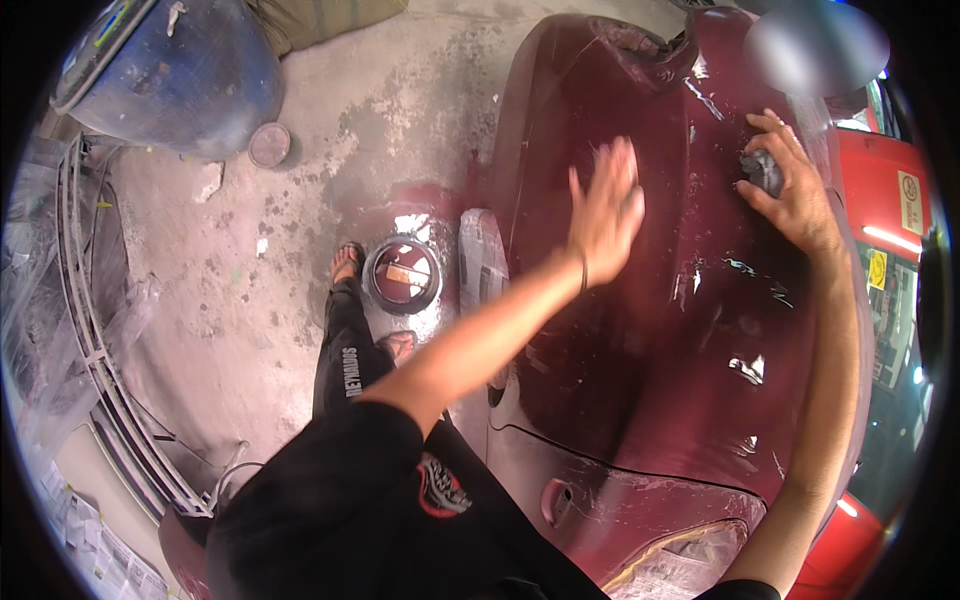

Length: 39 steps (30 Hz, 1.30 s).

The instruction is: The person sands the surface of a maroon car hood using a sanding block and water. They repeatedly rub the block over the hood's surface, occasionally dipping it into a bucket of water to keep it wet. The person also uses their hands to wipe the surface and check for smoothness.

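Note:
A wet, dark red car panel (580, 370) stretches in front of me, with streaks of water and bright reflections on it. My left hand (608, 210) is stretched flat over the left part of the panel, fingers extended and slightly blurred; I cannot tell whether the palm touches. My right hand (795, 195) is curled round a crumpled dark grey pad (765, 172) on the panel's right side. Whether the pad is sandpaper or cloth is not clear.
A round black bucket (436, 292) of reddish water stands by my feet, a light block in it. Behind are a blue drum (215, 75) and a small round tin (269, 146). Long trim strips (90, 330) and plastic sheeting lie left. A bright red vehicle (880, 190) stands right.

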Tool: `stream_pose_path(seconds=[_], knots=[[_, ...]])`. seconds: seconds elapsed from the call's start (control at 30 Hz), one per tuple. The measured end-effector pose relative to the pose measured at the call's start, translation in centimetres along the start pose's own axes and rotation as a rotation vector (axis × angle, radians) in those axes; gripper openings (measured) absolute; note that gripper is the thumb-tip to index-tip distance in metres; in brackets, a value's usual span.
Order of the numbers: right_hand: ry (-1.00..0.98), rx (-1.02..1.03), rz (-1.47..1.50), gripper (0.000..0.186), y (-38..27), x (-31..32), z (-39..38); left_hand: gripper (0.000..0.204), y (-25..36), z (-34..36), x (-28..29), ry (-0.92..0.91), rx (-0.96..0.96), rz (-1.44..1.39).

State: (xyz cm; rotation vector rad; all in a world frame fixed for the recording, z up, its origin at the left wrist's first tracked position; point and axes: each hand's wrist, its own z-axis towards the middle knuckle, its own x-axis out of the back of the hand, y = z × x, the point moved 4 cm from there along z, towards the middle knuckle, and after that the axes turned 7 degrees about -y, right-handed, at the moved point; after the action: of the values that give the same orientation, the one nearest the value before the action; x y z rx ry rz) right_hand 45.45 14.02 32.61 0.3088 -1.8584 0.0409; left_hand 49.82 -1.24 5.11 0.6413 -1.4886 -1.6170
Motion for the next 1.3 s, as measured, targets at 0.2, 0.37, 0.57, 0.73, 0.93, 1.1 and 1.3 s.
stream_pose_path(seconds=[0.2, 0.37, 0.57, 0.73, 0.93, 1.1, 1.3], knots=[[0.043, -0.036, -0.055, 0.039, 4.5, 1.1, 2.5, 0.075, -3.2, 5.3, 1.7, 0.005, 0.09, -0.074], [0.051, -0.044, 0.105, 0.034, 5.6, 0.3, 2.0, 0.078, 1.7, -11.5, -4.3, -0.195, 0.114, -0.13], [0.095, -0.03, 0.11, 0.032, 4.0, 1.3, 4.2, 0.075, -7.2, 10.3, 4.1, 0.074, 0.125, -0.178], [0.083, -0.052, 0.13, 0.032, 4.2, 1.3, 3.6, 0.074, -8.6, 12.7, 3.5, 0.031, 0.218, -0.224], [0.067, -0.079, 0.146, 0.031, 4.1, 0.8, 3.0, 0.076, -4.0, 4.4, 0.3, -0.055, 0.251, -0.206], [0.081, -0.051, 0.136, 0.031, 3.5, 1.6, 4.3, 0.073, -6.6, 19.7, 6.2, 0.031, 0.317, -0.077], [0.082, -0.072, 0.15, 0.031, 3.8, 1.2, 3.6, 0.077, -4.0, 14.8, 3.8, -0.062, 0.295, -0.105]])
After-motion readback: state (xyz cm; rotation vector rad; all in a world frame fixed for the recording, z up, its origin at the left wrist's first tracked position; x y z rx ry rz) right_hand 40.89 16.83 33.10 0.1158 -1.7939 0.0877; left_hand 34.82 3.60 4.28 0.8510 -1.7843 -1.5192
